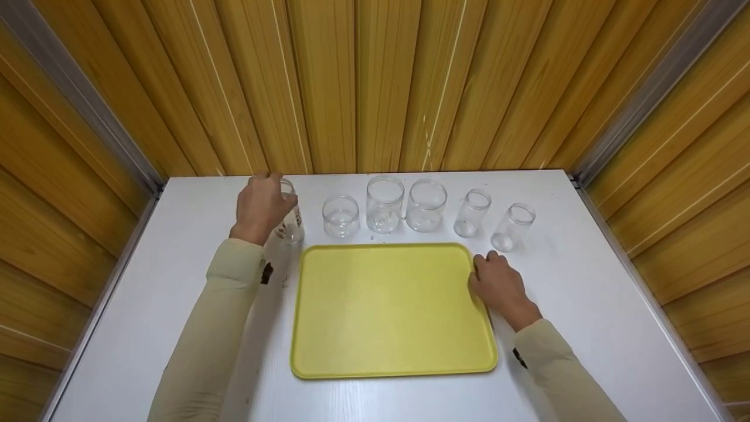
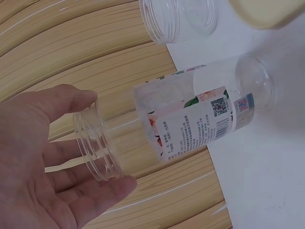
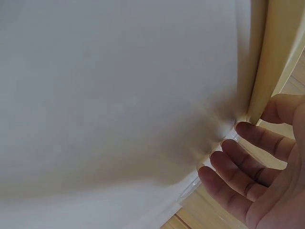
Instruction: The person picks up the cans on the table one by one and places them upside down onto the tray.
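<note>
At the left end of a row of clear jars, my left hand (image 1: pixel 261 205) grips a tall clear plastic jar (image 2: pixel 186 114) by its threaded neck. Thumb and fingers lie on opposite sides of the open mouth. Printed label panels with flowers, a QR code and a barcode wrap the jar, and its base is at the white table. My right hand (image 1: pixel 499 284) is at the right rim of a yellow tray (image 1: pixel 392 375), pinching it with thumb inside and forefinger outside. In the right wrist view the other fingers (image 3: pixel 238 174) spread loosely beside the rim.
Along the back of the white table (image 1: pixel 586 328) stand a short jar (image 1: pixel 341 220), two wide jars (image 1: pixel 384 208) and two slim jars (image 1: pixel 472 214), all clear and lidless. A wood-patterned wall (image 1: pixel 328 88) rises behind, with side walls left and right.
</note>
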`<state>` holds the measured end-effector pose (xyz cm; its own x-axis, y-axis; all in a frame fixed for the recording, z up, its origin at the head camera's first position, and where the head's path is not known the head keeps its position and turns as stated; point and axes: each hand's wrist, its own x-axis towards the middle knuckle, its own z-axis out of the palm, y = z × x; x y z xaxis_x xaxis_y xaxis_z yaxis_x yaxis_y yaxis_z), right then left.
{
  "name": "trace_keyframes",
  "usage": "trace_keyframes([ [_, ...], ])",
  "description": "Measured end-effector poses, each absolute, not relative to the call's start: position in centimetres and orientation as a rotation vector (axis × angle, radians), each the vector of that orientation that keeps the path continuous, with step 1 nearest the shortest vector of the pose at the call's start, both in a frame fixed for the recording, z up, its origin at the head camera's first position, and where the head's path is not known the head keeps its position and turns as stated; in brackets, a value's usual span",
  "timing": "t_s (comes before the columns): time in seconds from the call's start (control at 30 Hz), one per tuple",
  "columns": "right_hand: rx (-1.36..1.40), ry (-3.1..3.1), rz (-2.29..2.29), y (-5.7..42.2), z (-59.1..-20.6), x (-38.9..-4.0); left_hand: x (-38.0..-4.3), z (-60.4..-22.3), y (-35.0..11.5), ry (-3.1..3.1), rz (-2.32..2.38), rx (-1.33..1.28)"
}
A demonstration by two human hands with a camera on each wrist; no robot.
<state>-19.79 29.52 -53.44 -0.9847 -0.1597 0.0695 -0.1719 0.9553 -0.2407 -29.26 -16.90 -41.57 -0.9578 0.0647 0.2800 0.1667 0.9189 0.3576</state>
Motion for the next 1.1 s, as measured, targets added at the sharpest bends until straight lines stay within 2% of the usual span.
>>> trace_keyframes([
  [1.1, 0.250, -3.048, 0.349, 29.3, -53.7, -19.8, -28.2, -40.1, -17.4, -2.766, -0.709, -0.149],
])
